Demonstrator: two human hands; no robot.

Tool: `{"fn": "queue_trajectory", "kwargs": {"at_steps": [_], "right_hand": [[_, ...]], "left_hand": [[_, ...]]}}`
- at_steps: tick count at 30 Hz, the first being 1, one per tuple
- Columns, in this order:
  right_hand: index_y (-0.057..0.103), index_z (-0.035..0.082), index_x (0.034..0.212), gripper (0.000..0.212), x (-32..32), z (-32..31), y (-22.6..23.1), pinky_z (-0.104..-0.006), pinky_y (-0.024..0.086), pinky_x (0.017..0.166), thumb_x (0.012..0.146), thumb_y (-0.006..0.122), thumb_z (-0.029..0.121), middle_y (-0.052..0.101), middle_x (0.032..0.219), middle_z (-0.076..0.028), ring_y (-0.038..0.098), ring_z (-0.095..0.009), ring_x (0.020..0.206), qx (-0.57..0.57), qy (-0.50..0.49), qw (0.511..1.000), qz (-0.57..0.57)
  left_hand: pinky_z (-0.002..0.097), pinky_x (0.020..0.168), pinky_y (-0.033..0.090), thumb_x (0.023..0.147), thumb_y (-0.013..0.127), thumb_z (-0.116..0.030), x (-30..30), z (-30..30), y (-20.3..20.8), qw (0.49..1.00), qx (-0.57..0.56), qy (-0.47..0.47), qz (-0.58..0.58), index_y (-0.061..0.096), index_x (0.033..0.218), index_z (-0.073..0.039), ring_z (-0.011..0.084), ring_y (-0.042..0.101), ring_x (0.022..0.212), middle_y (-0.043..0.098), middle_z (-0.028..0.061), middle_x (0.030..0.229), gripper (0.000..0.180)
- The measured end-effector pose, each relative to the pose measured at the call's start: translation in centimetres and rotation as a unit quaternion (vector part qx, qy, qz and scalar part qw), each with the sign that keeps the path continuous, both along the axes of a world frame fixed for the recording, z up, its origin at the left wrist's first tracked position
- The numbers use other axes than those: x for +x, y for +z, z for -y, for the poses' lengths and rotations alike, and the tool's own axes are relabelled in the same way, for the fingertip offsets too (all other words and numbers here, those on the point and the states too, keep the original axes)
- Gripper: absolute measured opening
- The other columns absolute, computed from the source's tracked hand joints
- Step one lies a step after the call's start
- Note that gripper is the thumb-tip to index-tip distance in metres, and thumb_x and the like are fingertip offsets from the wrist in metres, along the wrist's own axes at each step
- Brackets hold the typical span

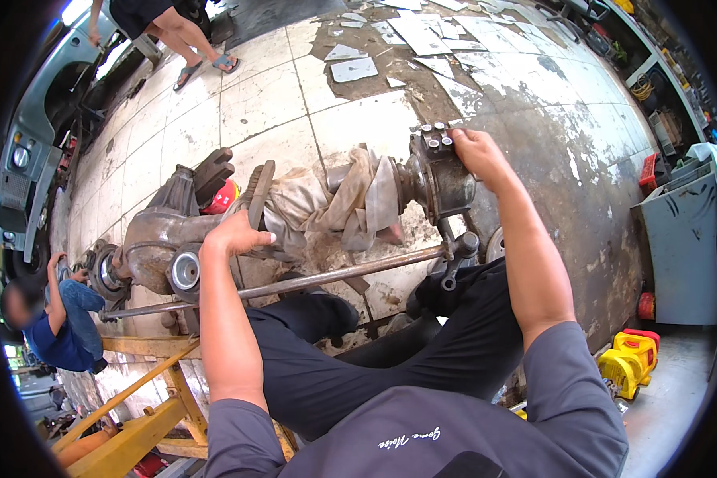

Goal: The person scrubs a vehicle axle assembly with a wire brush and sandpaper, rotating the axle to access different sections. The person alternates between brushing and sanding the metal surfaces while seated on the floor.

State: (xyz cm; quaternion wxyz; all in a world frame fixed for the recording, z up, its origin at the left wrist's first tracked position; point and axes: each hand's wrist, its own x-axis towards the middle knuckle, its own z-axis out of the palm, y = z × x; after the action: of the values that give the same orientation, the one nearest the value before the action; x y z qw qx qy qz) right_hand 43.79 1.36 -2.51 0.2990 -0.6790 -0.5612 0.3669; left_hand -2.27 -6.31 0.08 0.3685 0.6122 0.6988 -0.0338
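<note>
A rusty vehicle axle (161, 237) lies across in front of me, its bulging differential housing toward the left. My left hand (237, 233) grips the axle tube, thumb extended and fingers hidden beyond it. Beside that hand rises a brown, ridged, brush-like piece (257, 195); whether it is loose is unclear. Dirty beige cloth (327, 201) is wrapped round the tube between my hands. My right hand (479, 158) holds the top of the bolted steering knuckle (446, 179) at the right end. A long steel rod (338, 275) runs along the near side.
A person (60, 319) crouches by the axle's left end. Another person's legs (185, 40) stand at the far left. A yellow frame (147, 422) is at lower left. Broken tiles (426, 36) lie farther off; a grey cabinet (677, 247) and yellow tool (629, 365) stand right.
</note>
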Motion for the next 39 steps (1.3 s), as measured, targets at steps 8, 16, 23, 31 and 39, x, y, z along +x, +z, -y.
{"fn": "queue_trajectory", "kwargs": {"at_steps": [8, 16, 23, 31, 39], "right_hand": [[0.066, -0.001, 0.115, 0.041, 1.6, -0.1, -1.0, -0.0365, 0.049, 0.071, 0.101, 0.05, 0.034, 0.068, 0.086, -0.013, 0.063, -0.021, 0.077, 0.054, -0.004, 0.979, 0.196], [0.064, -0.001, 0.12, 0.039, 0.4, 0.2, 1.7, -0.0421, 0.048, 0.091, 0.1, 0.05, 0.03, 0.068, 0.115, -0.022, 0.064, -0.035, 0.107, -0.004, -0.013, 0.987, 0.159], [0.066, 0.001, 0.117, 0.036, 2.1, -1.2, -0.9, -0.0375, 0.05, 0.081, 0.099, 0.054, 0.03, 0.071, 0.103, -0.017, 0.066, -0.025, 0.087, 0.022, 0.008, 0.995, -0.093], [0.062, -0.002, 0.122, 0.04, -0.1, -0.4, 3.4, -0.0359, 0.052, 0.08, 0.1, 0.053, 0.029, 0.071, 0.103, -0.017, 0.065, -0.021, 0.09, -0.033, -0.038, 0.992, -0.113], [0.063, -0.005, 0.117, 0.039, -0.6, -0.2, 3.9, -0.0386, 0.049, 0.091, 0.098, 0.054, 0.028, 0.069, 0.106, -0.025, 0.066, -0.03, 0.101, 0.025, -0.062, 0.984, -0.164]], "left_hand": [[0.036, 0.092, 0.048, 0.075, 0.083, -0.027, 0.4, -0.6, 0.3, 1.0, -0.023, -0.015, 0.005, 0.054, 0.125, 0.007, 0.026, 0.064, 0.103, 0.067, 0.0199, 0.114, 0.068], [0.0375, 0.09, 0.049, 0.075, 0.082, -0.03, -0.9, -0.4, -1.2, 1.0, -0.02, 0.005, 0.013, 0.058, 0.12, 0.007, 0.0282, 0.065, 0.1, 0.068, 0.0212, 0.109, 0.063], [0.0372, 0.091, 0.049, 0.075, 0.082, -0.029, -0.3, -0.3, -0.4, 1.0, -0.01, 0.004, 0.018, 0.059, 0.12, 0.005, 0.0281, 0.065, 0.101, 0.068, 0.0205, 0.109, 0.062], [0.0368, 0.086, 0.05, 0.075, 0.082, -0.028, -0.5, 0.3, -0.2, 0.999, -0.016, 0.022, 0.028, 0.06, 0.116, 0.005, 0.0261, 0.066, 0.094, 0.069, 0.0187, 0.101, 0.058], [0.0355, 0.091, 0.049, 0.075, 0.083, -0.024, 0.1, -0.2, 0.7, 0.997, -0.061, 0.038, 0.009, 0.051, 0.129, 0.005, 0.023, 0.063, 0.103, 0.066, 0.0171, 0.115, 0.069]]}}
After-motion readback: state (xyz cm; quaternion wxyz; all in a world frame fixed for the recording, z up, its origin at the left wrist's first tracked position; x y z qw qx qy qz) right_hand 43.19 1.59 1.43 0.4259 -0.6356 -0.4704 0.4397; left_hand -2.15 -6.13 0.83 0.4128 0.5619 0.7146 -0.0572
